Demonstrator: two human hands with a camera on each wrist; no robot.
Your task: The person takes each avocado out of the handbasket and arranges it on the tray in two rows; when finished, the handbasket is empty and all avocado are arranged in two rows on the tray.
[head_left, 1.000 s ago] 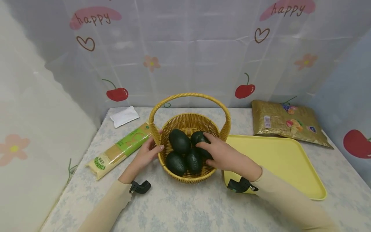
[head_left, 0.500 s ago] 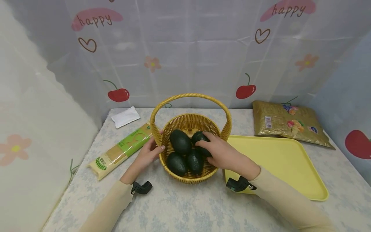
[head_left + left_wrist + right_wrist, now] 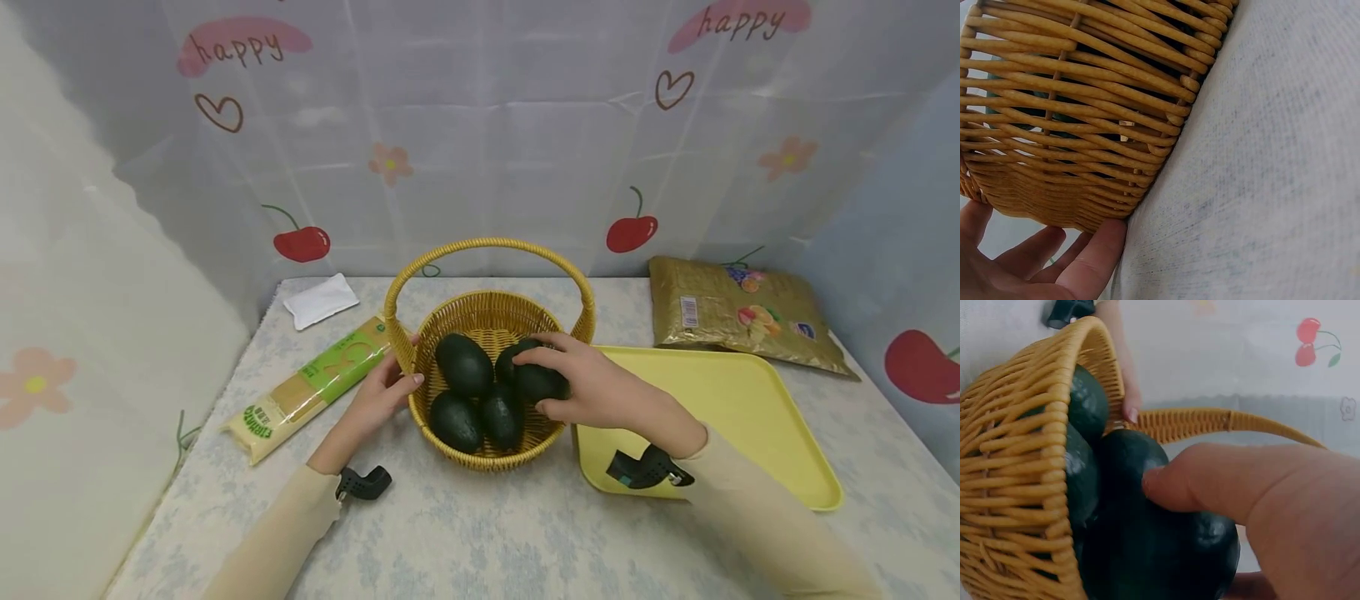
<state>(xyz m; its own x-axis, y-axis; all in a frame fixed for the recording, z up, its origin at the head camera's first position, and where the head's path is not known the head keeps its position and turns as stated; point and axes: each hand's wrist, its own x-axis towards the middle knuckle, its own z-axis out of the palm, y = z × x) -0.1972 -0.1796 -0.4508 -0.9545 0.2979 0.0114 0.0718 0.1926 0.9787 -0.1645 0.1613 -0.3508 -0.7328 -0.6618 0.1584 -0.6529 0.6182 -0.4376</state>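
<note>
Several dark green avocados [image 3: 463, 367] lie in a yellow wicker basket [image 3: 487, 310] with a tall arched handle. My right hand [image 3: 603, 387] grips one avocado [image 3: 542, 384] at the basket's right side, thumb and fingers spread round it. In the right wrist view the thumb presses on the dark skin of this avocado [image 3: 1154, 550], close beside the others inside the rim. My left hand [image 3: 378, 396] rests against the basket's left side, below the handle's foot. The left wrist view shows its fingertips touching the woven wall [image 3: 1085, 144] low down, near the tablecloth.
A yellow tray [image 3: 720, 425] lies right of the basket, partly under my right forearm. Behind it is a gold fruit-printed bag [image 3: 738, 308]. On the left are a spaghetti pack [image 3: 315, 383] and a small white packet [image 3: 322, 301]. A printed curtain [image 3: 487, 167] hangs behind.
My right hand has closed round the avocado at the right and shifted it slightly rightward and up, toward the basket's rim. The left hand stays at the basket's side.
</note>
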